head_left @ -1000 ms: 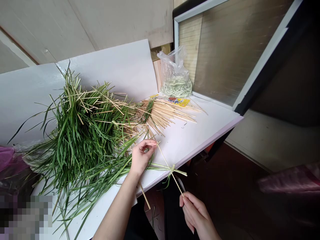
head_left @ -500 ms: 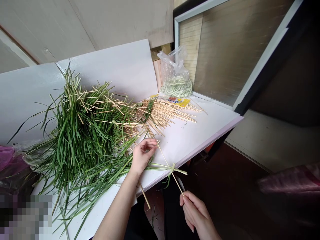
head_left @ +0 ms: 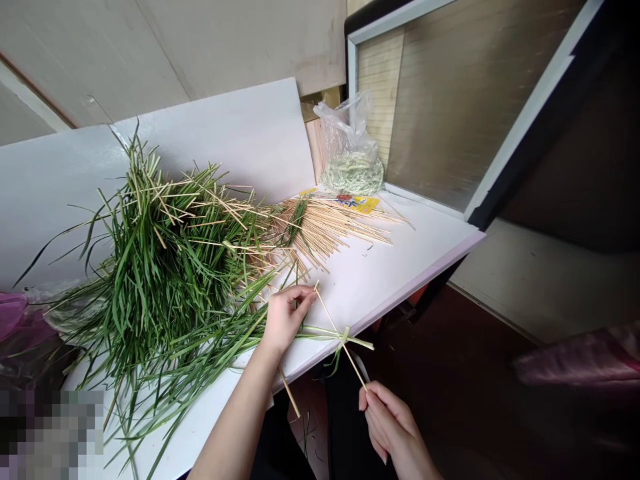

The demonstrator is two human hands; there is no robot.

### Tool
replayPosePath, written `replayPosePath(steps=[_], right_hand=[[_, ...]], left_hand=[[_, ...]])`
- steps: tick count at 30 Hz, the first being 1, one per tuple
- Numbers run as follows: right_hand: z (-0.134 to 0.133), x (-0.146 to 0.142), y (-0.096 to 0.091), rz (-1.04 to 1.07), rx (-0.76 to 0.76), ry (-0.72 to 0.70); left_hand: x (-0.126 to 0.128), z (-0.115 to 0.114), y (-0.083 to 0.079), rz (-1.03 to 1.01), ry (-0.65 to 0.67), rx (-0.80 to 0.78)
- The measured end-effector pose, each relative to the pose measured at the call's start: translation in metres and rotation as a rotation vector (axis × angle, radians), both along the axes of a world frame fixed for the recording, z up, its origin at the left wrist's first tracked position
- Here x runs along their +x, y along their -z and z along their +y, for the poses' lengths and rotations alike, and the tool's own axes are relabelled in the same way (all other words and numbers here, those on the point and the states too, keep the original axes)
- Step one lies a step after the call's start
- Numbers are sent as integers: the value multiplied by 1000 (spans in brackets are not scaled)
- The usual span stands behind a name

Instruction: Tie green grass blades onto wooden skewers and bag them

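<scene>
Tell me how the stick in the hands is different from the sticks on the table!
The held stick is single; the table sticks are many. The held stick stretches between the left hand and right hand; the table sticks lie fanned out in a heap. Both are thin, straight and pale tan.

Heap of long green stalks is blocking the left of the white tabletop; thin tan wooden sticks are fanning across its middle. Clear plastic bag is standing at the far corner. Held tan stick is crossing the near edge; open strip is running right of it.
</scene>
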State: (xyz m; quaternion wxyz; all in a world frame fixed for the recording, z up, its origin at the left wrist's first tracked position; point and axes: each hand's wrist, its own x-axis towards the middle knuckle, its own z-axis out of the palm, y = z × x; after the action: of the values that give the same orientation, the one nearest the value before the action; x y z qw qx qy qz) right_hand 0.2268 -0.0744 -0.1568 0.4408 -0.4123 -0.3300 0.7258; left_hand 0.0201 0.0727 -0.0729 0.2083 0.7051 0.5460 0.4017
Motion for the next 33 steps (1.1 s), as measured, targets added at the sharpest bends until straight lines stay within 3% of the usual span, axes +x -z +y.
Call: replayPosePath(steps=[8,14,24,33], right_hand=[[-1,0,1,23,10,-2],[0,0,5,25,8,2],[0,0,1,35,10,22],[0,-1,3,50,36,-1]], left_hand=[[-2,-1,-3,66,69,42],[3,-3,-6,94,250,-25],[-2,-3,-10,-408,265,-386],[0,0,-7,-499,206,-438]])
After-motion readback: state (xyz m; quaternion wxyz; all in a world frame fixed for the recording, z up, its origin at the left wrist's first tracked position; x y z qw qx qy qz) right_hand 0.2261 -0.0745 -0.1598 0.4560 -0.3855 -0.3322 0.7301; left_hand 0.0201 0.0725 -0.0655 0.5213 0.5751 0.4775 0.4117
